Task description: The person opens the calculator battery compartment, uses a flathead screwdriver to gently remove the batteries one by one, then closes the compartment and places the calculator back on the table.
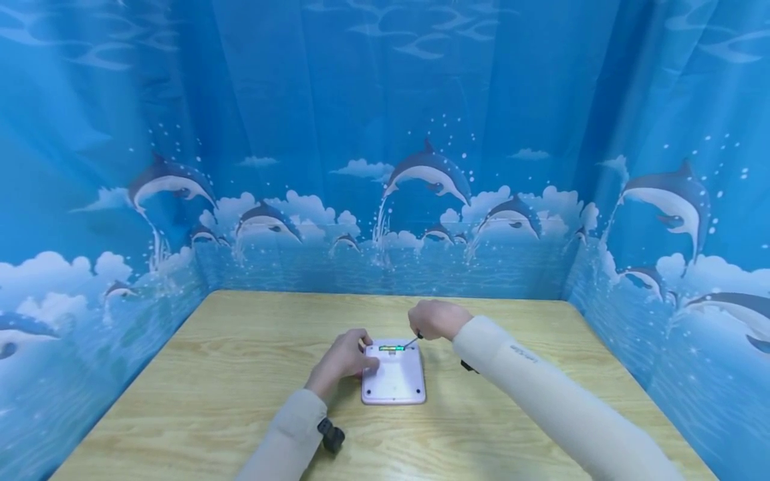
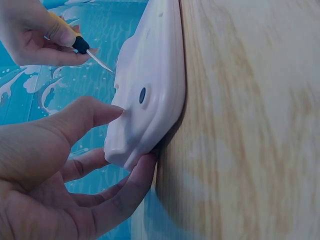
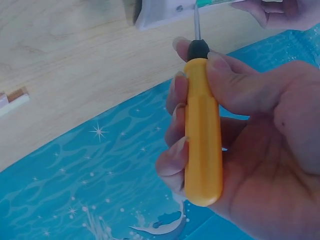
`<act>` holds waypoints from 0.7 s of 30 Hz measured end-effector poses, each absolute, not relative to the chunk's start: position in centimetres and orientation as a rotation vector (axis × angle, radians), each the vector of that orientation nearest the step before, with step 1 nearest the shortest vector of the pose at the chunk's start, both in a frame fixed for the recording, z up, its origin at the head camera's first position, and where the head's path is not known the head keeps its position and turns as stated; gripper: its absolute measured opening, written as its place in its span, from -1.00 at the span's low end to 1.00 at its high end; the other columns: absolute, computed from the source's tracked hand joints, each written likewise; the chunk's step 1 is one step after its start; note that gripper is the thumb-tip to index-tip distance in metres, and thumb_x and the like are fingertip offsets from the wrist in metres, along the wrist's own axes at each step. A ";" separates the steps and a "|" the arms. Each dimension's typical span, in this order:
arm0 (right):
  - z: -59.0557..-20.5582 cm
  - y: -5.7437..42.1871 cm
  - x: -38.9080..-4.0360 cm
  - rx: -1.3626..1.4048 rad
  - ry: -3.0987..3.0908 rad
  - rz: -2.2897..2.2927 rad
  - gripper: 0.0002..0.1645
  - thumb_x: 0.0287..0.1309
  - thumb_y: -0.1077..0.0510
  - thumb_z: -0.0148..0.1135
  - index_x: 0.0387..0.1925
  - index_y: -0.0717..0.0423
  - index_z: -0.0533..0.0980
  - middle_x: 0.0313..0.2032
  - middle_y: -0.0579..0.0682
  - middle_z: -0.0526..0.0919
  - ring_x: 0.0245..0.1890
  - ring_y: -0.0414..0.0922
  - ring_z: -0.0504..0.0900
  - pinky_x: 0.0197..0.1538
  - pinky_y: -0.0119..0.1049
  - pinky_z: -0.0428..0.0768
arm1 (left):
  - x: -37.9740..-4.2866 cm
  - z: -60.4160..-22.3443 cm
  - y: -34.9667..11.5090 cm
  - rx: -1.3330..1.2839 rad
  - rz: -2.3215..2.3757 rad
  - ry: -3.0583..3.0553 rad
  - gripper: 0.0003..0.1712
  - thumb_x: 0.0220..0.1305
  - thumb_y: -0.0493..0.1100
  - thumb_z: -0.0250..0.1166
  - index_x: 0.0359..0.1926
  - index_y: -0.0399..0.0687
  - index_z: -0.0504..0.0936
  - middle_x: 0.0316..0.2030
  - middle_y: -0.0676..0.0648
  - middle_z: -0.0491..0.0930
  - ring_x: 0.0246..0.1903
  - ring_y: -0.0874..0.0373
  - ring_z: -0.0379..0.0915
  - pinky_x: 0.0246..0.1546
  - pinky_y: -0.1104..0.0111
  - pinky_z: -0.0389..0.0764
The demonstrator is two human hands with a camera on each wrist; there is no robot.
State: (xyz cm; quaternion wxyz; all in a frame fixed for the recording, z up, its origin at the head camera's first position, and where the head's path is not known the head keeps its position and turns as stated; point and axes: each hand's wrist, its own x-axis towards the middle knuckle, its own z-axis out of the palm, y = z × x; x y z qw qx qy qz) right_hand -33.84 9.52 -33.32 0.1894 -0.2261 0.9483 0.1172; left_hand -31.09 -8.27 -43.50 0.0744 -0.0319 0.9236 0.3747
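Observation:
A flat, pale pink calculator-like device (image 1: 394,382) lies on the table with its underside up, dark feet near its corners. Along its far edge is an uncovered battery compartment with a green battery (image 1: 391,347) inside. My left hand (image 1: 345,357) grips the device's left corner, thumb on the upturned face and fingers around the edge, as the left wrist view shows. In my right hand (image 1: 441,318) is a screwdriver with a yellow handle (image 3: 203,135) and black collar. Its metal shaft (image 3: 197,22) slants down to the compartment's right end.
A wood-grain table (image 1: 252,387) carries the work. Blue dolphin-print curtains (image 1: 385,167) enclose its back and sides. At the left edge of the right wrist view, a small whitish piece (image 3: 14,104) lies on the tabletop.

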 end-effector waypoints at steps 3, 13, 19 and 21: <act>-33.2 9.1 -33.8 -0.619 2.678 0.317 -0.76 0.30 0.31 0.01 -0.40 0.04 0.55 -0.67 -0.10 0.24 -0.67 -0.21 0.12 -0.54 -0.35 0.22 | -31.0 -43.5 -8.3 -0.087 1.122 2.772 -0.64 -0.05 -0.15 0.48 -0.23 0.00 0.51 -0.30 -0.08 0.51 -0.41 0.09 0.46 -0.45 0.34 0.51; -32.9 8.0 -33.8 -0.560 2.681 0.345 -0.79 0.30 0.33 -0.03 -0.32 0.04 0.51 -0.65 -0.08 0.26 -0.64 -0.20 0.19 -0.53 -0.33 0.26 | -31.1 -43.7 -8.2 -0.072 1.128 2.785 -0.63 -0.05 -0.17 0.47 -0.23 -0.02 0.50 -0.30 -0.09 0.51 -0.41 0.09 0.46 -0.48 0.34 0.52; -32.7 7.5 -33.7 -0.533 2.690 0.362 -0.79 0.30 0.31 -0.01 -0.19 0.05 0.53 -0.61 -0.07 0.35 -0.62 -0.21 0.27 -0.51 -0.35 0.32 | -31.0 -43.5 -8.2 -0.071 1.122 2.793 -0.64 -0.05 -0.17 0.47 -0.24 -0.02 0.50 -0.31 -0.08 0.50 -0.41 0.09 0.45 -0.48 0.34 0.50; -32.7 7.4 -33.7 -0.533 2.693 0.365 -0.80 0.30 0.31 0.00 -0.18 0.05 0.53 -0.59 -0.07 0.38 -0.60 -0.21 0.30 -0.50 -0.36 0.35 | -30.9 -43.5 -8.2 -0.073 1.125 2.789 -0.65 -0.05 -0.17 0.47 -0.24 -0.02 0.50 -0.31 -0.08 0.50 -0.41 0.09 0.46 -0.48 0.34 0.50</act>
